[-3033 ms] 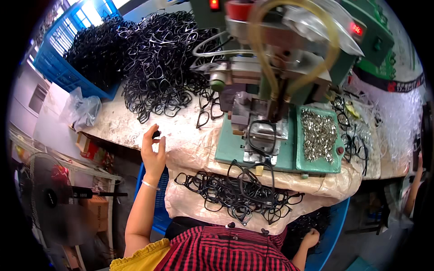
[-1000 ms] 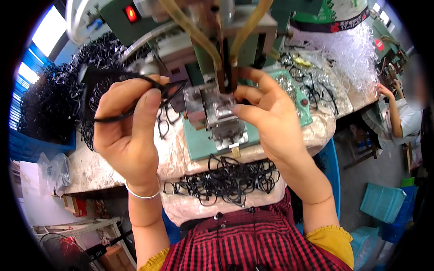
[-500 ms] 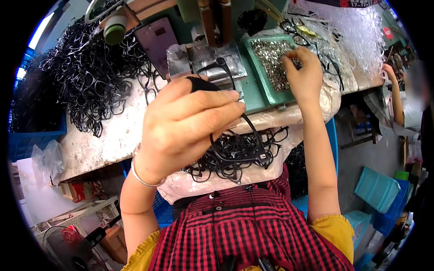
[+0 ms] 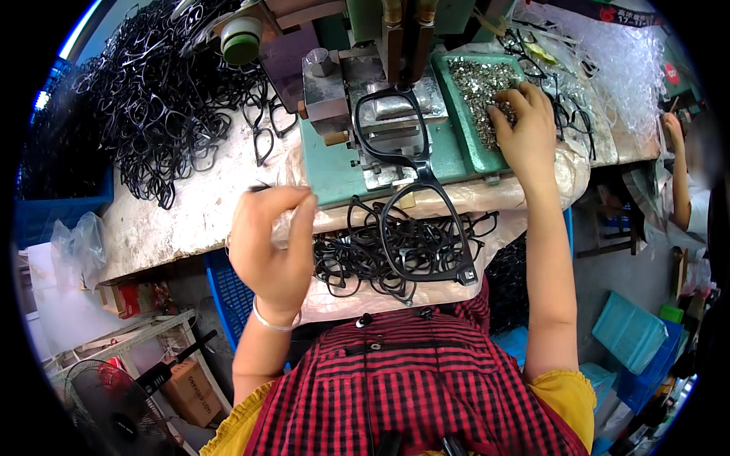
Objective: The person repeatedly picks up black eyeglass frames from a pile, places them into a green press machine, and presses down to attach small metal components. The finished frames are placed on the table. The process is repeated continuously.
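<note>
A black eyeglass frame [image 4: 423, 169] stands at the machine, its upper rim against the metal fixture [image 4: 395, 102] and its lower rim hanging toward me. To the left and apart from it, my left hand [image 4: 270, 247] is closed, thumb against the curled index finger. Nothing shows in it; a dark bit [image 4: 259, 187] pokes out behind its fingers. My right hand [image 4: 528, 137] dips its fingertips into small silvery metal pieces [image 4: 475, 87] in a green tray [image 4: 455, 125]. Its thumb and index finger are slightly apart.
A heap of black frames [image 4: 163, 99] covers the table's left. More black frames [image 4: 357, 254] lie on the pale sheet before me. Clear plastic strands [image 4: 608, 68] are piled at right. A green knob [image 4: 240, 47] juts out beside the machine. A fan [image 4: 114, 406] stands lower left.
My left hand has let go of the eyeglass frame and drawn back left and down. The frame now stands at the fixture. My right hand stays at the tray, its fingers in the pieces.
</note>
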`<state>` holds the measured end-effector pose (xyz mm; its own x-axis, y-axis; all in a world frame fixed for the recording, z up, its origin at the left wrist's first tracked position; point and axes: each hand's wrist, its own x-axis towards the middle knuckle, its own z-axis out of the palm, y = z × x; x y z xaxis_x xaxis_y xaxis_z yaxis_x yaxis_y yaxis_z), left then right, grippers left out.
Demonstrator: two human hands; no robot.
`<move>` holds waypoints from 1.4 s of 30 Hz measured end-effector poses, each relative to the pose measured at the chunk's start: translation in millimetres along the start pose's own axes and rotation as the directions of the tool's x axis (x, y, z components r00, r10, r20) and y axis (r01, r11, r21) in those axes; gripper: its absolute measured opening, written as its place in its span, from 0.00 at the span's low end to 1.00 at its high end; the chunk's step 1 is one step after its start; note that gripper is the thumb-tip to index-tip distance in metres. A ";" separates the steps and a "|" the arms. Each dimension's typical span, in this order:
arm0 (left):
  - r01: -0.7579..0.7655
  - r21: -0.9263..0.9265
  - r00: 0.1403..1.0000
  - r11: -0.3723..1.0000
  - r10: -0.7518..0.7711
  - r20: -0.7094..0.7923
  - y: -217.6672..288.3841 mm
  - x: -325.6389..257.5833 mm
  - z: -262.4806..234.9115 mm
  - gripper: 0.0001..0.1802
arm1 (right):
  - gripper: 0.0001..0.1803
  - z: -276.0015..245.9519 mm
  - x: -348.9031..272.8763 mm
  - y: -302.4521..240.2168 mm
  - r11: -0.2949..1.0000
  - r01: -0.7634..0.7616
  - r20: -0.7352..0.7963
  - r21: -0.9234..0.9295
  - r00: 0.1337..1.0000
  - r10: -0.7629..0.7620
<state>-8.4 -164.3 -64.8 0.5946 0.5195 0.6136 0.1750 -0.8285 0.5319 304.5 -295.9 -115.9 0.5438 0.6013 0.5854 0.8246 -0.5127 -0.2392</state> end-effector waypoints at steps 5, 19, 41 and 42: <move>0.472 0.101 0.728 0.876 -0.452 0.516 -14.7 -39.1 30.4 0.11 | 0.07 0.2 1.6 -4.4 0.997 -0.010 -0.009 0.076 1.000 0.010; 0.764 -0.627 0.627 0.154 -0.411 0.662 -50.5 11.3 -25.8 0.20 | 0.09 -0.5 21.0 -23.5 0.775 -0.273 0.038 0.571 0.951 0.307; -0.289 0.125 0.695 0.949 0.118 0.709 45.0 -11.9 35.1 0.10 | 0.09 -26.2 5.4 -46.7 0.560 -0.283 0.100 0.779 0.937 0.335; -0.134 -0.008 0.784 0.991 0.111 0.611 42.5 -7.8 12.1 0.11 | 0.09 -30.9 -1.6 -34.0 0.638 -0.277 0.070 0.718 0.941 0.330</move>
<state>3.9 -206.0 -54.1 0.9649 0.1875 0.1837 0.0872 -0.8890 0.4495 270.7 -298.3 -84.8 0.7947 0.4401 0.4180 0.4879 -0.0535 -0.8713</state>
